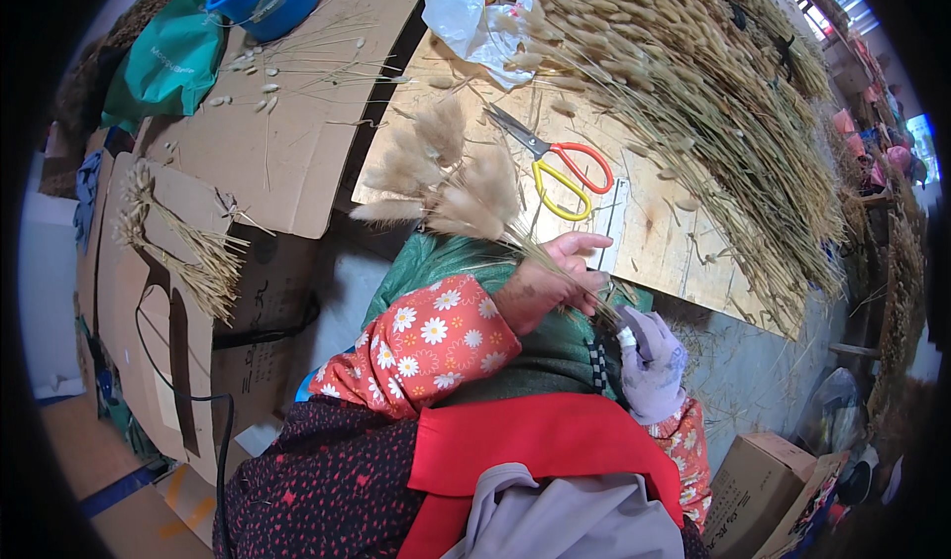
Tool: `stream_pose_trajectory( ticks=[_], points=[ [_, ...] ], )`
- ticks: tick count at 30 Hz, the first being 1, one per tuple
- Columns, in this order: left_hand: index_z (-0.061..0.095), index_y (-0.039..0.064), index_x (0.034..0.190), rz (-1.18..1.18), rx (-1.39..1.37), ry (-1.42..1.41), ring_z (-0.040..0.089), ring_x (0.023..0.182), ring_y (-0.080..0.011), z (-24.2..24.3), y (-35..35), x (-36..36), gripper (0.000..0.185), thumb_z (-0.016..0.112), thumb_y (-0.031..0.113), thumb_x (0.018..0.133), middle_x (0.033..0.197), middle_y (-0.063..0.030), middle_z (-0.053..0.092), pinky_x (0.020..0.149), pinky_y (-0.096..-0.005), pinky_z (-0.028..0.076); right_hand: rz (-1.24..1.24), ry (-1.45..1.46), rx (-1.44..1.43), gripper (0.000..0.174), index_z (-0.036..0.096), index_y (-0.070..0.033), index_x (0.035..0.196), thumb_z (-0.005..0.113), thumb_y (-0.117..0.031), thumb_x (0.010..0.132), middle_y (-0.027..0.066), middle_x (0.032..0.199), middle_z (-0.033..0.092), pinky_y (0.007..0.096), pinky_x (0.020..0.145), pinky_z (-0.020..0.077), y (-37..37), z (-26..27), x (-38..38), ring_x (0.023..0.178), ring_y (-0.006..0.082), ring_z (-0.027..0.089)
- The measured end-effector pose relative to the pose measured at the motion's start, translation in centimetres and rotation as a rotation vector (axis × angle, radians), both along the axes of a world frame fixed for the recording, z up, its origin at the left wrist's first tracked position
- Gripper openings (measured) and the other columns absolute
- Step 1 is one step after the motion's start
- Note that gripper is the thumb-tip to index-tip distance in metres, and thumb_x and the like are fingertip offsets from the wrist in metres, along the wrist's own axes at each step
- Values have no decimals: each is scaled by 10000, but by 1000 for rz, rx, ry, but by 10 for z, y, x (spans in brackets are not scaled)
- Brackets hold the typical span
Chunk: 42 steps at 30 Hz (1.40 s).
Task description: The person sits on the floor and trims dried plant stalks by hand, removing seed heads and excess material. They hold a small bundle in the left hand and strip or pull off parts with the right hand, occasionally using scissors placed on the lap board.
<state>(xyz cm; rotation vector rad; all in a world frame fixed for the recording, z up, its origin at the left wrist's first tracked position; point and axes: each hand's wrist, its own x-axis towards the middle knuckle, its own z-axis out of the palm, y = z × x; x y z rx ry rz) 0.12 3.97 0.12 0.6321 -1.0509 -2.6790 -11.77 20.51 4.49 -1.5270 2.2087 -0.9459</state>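
Observation:
A small bunch of dried bunny-tail grass, with fluffy beige heads, lies slantwise over my lap. My bare left hand has its stems in its grip, the index finger stretched out. At the lower stem ends is my right hand in a pale lilac glove, thumb and fingers closed on them; white tape wraps one digit. Just beyond my left hand, scissors with one red and one yellow handle rest on a wooden board. A white ruler-like strip lies beside them.
A large heap of dried grass covers the board's right side. A white plastic bag stands at the back. To the left are cardboard, tied grass bundles, a blue bucket and a green bag. A carton stands lower right.

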Motion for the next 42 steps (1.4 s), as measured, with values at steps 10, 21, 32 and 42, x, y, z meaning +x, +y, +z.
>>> stream_pose_trajectory(
  ticks=[10,21,32,42],
  points=[
    [382,-40,1370,-194,-117,172,563,696,-64,-2,-2,0,653,690,5,796,686,31,527,682,-208,443,-16,30,10,272,643,-82,1101,602,-39,835,122,804,603,378,579,452,-1,-5,-4,631,309,572],
    [413,-31,1347,-139,58,44,587,756,-123,4,1,2,558,623,267,924,738,-1,523,724,-266,495,64,323,194,376,617,-122,1156,647,-150,783,98,849,597,399,663,459,10,-3,5,723,299,581],
    [430,-65,1307,-81,-12,-17,575,727,-130,-6,0,-1,574,312,427,1037,703,-3,480,645,-253,487,74,323,277,397,601,-130,1181,651,-159,789,94,873,618,397,699,471,10,-4,11,742,295,597],
    [465,-19,1303,23,-138,-86,563,764,-129,0,2,2,573,271,446,1032,752,-17,519,593,-244,429,60,361,173,285,632,-115,1105,648,-163,824,78,853,636,392,690,469,4,-16,17,741,285,599]
  ],
)
